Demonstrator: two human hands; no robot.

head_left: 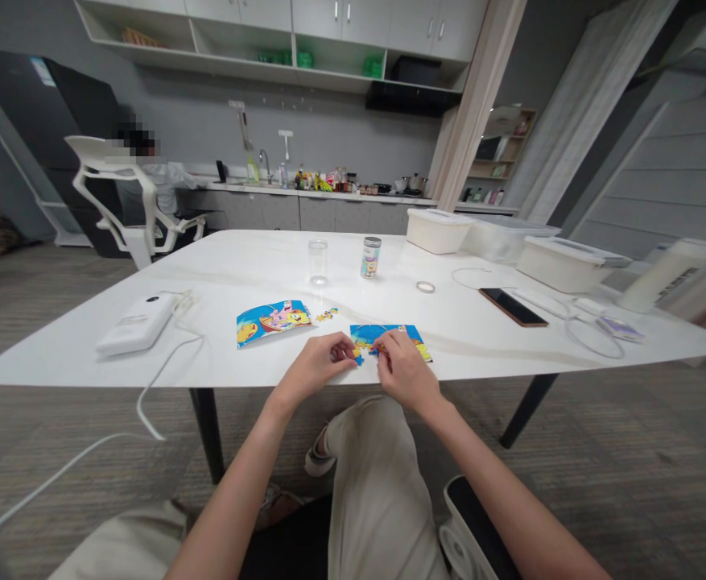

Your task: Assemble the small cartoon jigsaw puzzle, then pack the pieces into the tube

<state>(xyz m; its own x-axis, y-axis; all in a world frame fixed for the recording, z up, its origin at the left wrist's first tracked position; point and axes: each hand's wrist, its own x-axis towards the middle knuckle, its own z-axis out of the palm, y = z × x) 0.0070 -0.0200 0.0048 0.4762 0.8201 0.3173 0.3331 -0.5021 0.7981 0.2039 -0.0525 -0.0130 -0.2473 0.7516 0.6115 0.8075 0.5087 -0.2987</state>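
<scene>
Fingers (345, 341) of the left hand (324, 360) are curled, thumb and index tips close together at the left side of a small puzzle piece (359, 360). Contact appears present; whether the piece is pinched cannot be told.

Head view: the piece lies between the two hands, immediately right of the left fingertips and left of the right fingertips, at the near edge of the surface (244, 270). Its long axis cannot be resolved. The left hand is nearer to it.

The right hand (406, 369) overlaps the near part of a blue picture panel (369, 331). The panel's long axis runs left to right. The right fingers are bent and drawn together; what they grip is hidden.

To the left lies a picture sheet (273, 322), its long axis also left to right. Loose puzzle pieces (327, 315) lie just beside its right end. A clear jar (318, 263) and a labelled canister (371, 259) stand upright on the far side.
</scene>
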